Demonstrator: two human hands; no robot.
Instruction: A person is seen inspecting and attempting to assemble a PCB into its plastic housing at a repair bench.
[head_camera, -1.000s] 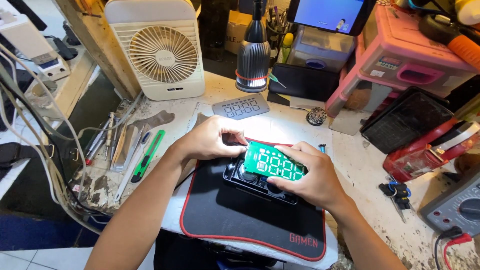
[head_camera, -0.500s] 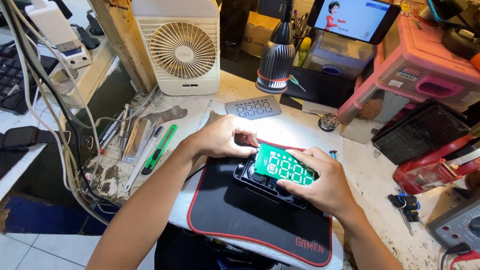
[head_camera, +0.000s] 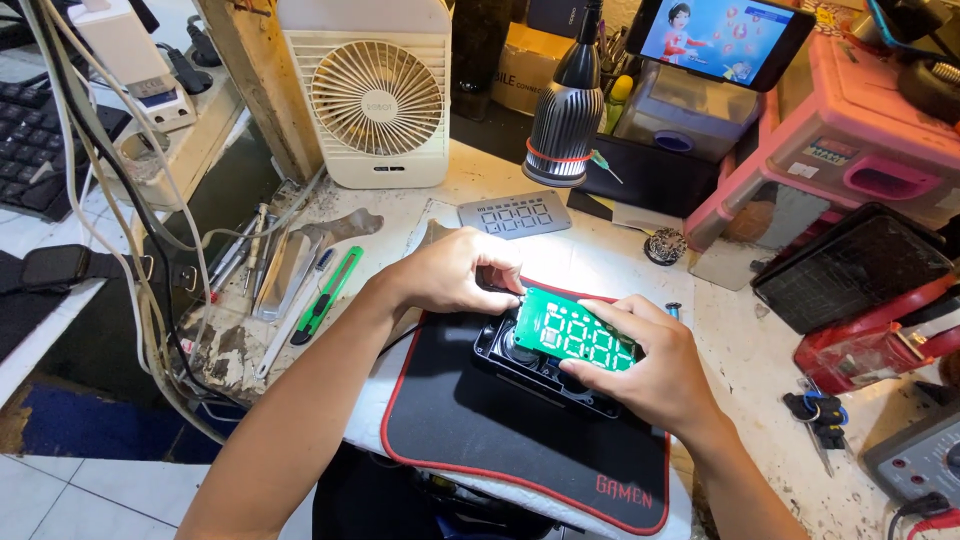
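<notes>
A green circuit board (head_camera: 577, 333) with white digit outlines lies tilted on top of a black plastic housing (head_camera: 530, 367), which rests on a black mat with a red border (head_camera: 480, 430). My left hand (head_camera: 455, 272) pinches the board's upper left corner. At the board's right end, my right hand (head_camera: 655, 368) grips the edge and the housing, thumb on the near edge, fingers over the far edge.
A white desk fan (head_camera: 375, 95) and a lit lamp (head_camera: 563, 115) stand at the back. A grey digit panel (head_camera: 513, 214) lies behind the mat. A green utility knife (head_camera: 325, 295) and metal tools (head_camera: 265, 262) lie left. Pink box (head_camera: 850, 150), keys (head_camera: 818, 415) and meter (head_camera: 915, 460) sit right.
The view has shifted a little, so the bench sits lower in the frame. Both hands stay on the green board over the housing in nearly the same grip.
</notes>
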